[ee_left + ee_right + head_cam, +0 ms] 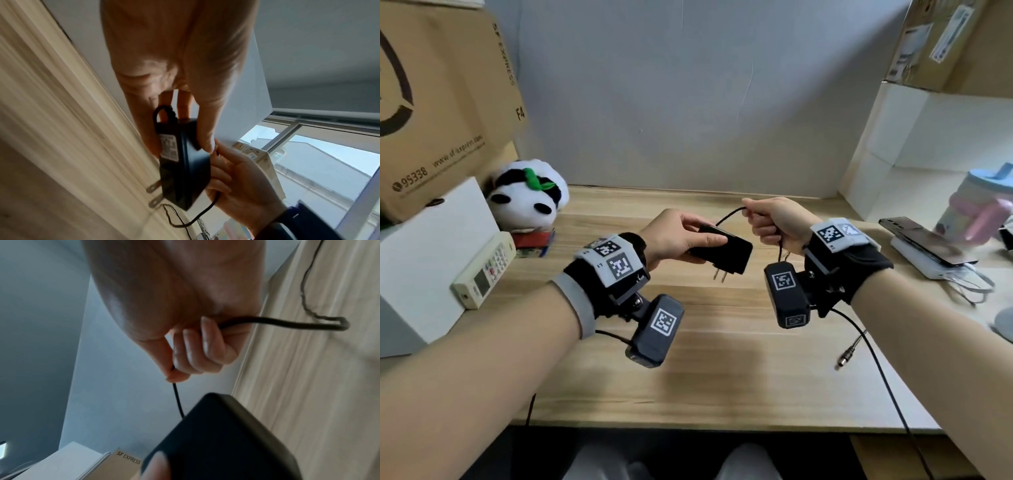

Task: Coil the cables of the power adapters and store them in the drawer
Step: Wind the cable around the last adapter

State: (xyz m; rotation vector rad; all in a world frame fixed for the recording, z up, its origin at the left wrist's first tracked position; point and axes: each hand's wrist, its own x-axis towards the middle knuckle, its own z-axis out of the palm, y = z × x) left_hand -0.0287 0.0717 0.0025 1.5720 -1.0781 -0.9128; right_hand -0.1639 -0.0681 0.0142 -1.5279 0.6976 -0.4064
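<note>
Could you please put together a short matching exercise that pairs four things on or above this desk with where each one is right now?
Things:
1. power adapter
2. cable
3. panda plush
4. remote control

Places:
A. lying on the white box at the desk's left side
B. at the back left of the desk, beside the cardboard box
C. held in the left hand, above the desk
D. gripped in the right hand

Pairs: 1-C, 2-D, 3-B, 4-A
</note>
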